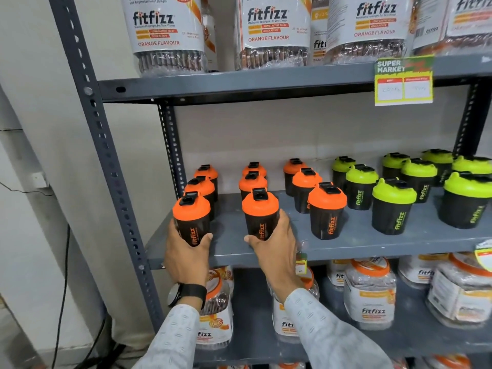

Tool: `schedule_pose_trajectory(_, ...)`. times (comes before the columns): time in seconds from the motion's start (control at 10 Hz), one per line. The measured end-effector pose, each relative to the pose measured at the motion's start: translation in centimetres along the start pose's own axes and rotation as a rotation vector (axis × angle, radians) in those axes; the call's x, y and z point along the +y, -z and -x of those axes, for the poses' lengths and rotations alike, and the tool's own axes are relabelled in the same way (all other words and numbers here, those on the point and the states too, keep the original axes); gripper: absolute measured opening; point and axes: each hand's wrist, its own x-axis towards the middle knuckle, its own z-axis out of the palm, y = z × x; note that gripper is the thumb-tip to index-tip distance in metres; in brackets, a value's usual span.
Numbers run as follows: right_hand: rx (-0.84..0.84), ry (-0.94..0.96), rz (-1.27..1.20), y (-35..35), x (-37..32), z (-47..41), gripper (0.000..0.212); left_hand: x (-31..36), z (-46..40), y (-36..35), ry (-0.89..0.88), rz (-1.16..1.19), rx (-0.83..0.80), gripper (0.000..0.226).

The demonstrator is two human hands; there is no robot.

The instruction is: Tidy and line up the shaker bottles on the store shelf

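Black shaker bottles stand on the grey middle shelf (346,243) in rows running front to back. Three rows at the left have orange lids, and several green-lidded ones (391,206) fill the right side. My left hand (186,251) grips the front orange-lidded shaker of the leftmost row (191,217), near the shelf's front left corner. My right hand (274,246) wraps around the front orange-lidded shaker of the second row (261,214). A third front orange-lidded shaker (327,210) stands untouched to the right.
Grey slotted uprights (106,161) frame the shelf at the left. Large fitfizz jars (165,33) stand on the shelf above, and more jars (370,296) on the one below. A price tag (403,81) hangs from the upper shelf edge. Cables run down the wall at left.
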Motion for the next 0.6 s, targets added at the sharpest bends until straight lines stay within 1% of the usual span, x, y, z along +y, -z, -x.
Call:
schedule_pose_trajectory(0.1,0.016,0.008,0.026,-0.1,0.1,0.0,0.084,0.0,0.1,0.0,0.003,-0.015,-0.001,0.089)
schedule_pose_trajectory(0.2,0.008,0.016,0.039,-0.1,0.3,-0.2,0.080,-0.1,0.0,-0.1,0.009,-0.014,-0.002,0.088)
schedule_pose_trajectory(0.4,-0.013,0.010,0.062,-0.5,0.7,-0.4,0.082,-0.1,0.0,-0.3,0.019,-0.018,0.004,0.088)
schedule_pose_trajectory(0.5,-0.019,0.004,0.070,-0.2,0.1,-0.1,0.086,0.1,0.0,0.1,0.021,-0.014,-0.024,0.090)
schedule_pose_trajectory(0.6,-0.038,0.009,0.061,0.5,-0.4,0.1,0.101,0.5,0.5,0.3,0.047,-0.031,-0.020,0.102)
